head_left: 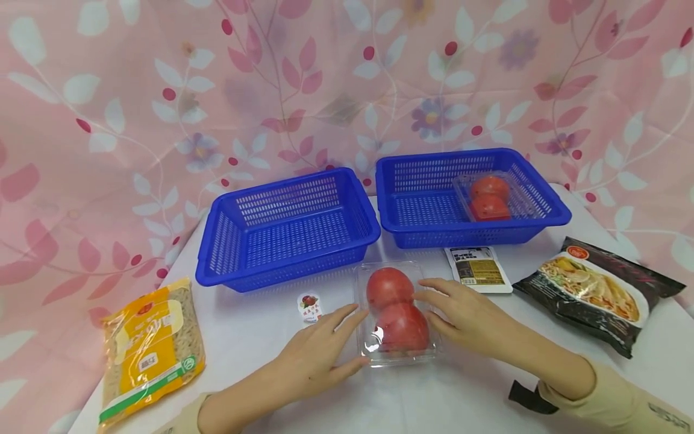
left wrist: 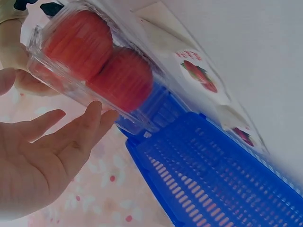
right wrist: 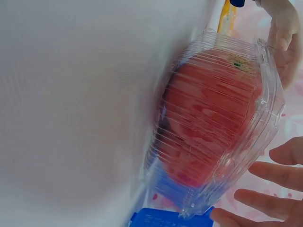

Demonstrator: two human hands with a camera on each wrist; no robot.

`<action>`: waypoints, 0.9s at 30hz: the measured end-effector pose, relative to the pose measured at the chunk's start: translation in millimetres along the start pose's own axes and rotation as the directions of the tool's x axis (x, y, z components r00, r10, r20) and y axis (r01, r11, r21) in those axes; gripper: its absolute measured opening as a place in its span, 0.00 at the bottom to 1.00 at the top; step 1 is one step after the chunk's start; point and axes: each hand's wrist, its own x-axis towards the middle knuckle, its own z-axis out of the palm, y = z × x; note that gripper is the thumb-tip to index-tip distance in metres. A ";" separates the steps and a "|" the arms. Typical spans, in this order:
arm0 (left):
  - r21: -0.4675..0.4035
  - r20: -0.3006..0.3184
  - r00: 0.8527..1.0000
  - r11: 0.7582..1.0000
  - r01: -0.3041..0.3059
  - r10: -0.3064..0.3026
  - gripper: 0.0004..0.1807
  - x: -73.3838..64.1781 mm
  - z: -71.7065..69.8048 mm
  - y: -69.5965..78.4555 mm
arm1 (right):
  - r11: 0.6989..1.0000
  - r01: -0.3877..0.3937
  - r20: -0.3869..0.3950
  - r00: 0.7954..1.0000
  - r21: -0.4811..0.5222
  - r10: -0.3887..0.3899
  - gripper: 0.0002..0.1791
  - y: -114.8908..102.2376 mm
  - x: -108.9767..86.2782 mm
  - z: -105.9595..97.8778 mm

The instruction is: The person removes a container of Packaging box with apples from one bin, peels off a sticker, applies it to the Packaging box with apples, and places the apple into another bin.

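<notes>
A clear plastic clamshell box [head_left: 374,349] with two red tomatoes [head_left: 401,325] inside lies on the white table in front of the baskets. My left hand [head_left: 317,355] is at its left side, fingers extended, with fingertips right by the edge. On the opposite side, my right hand [head_left: 461,313] has its fingers loosely spread, the tips at the box's right edge. Neither hand curls round the box. Both wrist views show the ribbed clear wall of the box [right wrist: 213,109] beside spread fingers.
Two blue baskets stand behind: a bare left one [head_left: 293,238] and a right one [head_left: 434,211] holding another tomato box [head_left: 490,196]. A yellow grain bag [head_left: 152,349] lies left, a small packet [head_left: 479,269] and black noodle bag [head_left: 602,289] right. A white fruit-picture packet [left wrist: 199,75] lies near the box.
</notes>
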 end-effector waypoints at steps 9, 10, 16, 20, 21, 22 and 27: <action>-0.054 0.044 0.988 0.987 0.153 -0.150 0.33 -8.8 0.3 -30.1 | 0.996 0.076 -0.068 0.995 0.048 -0.073 0.13 1.3 3.5 2.7; -0.061 0.063 0.981 0.981 0.186 -0.182 0.33 -9.1 1.5 -35.2 | 0.994 0.091 -0.077 0.993 0.065 -0.085 0.12 0.9 4.1 3.3; -0.062 0.101 0.945 0.946 0.318 -0.311 0.33 -2.8 8.8 -65.6 | 0.979 0.159 -0.130 0.981 0.128 -0.142 0.11 -1.8 7.0 4.7; -0.022 0.133 0.933 0.940 0.340 -0.334 0.31 2.6 13.4 -77.6 | 0.975 0.176 -0.146 0.977 0.136 -0.156 0.10 -2.5 7.9 4.3; -0.011 0.147 0.929 0.938 0.345 -0.340 0.30 3.8 14.3 -79.1 | 0.974 0.181 -0.148 0.976 0.137 -0.160 0.10 -2.3 7.7 4.4; 0.001 0.167 0.924 0.937 0.350 -0.345 0.29 4.8 15.4 -80.6 | 0.973 0.187 -0.149 0.975 0.135 -0.167 0.10 -2.2 7.5 4.4; 0.044 0.211 0.910 0.933 0.357 -0.358 0.26 8.7 18.7 -85.8 | 0.972 0.196 -0.122 0.976 0.127 -0.181 0.10 -1.8 5.6 6.3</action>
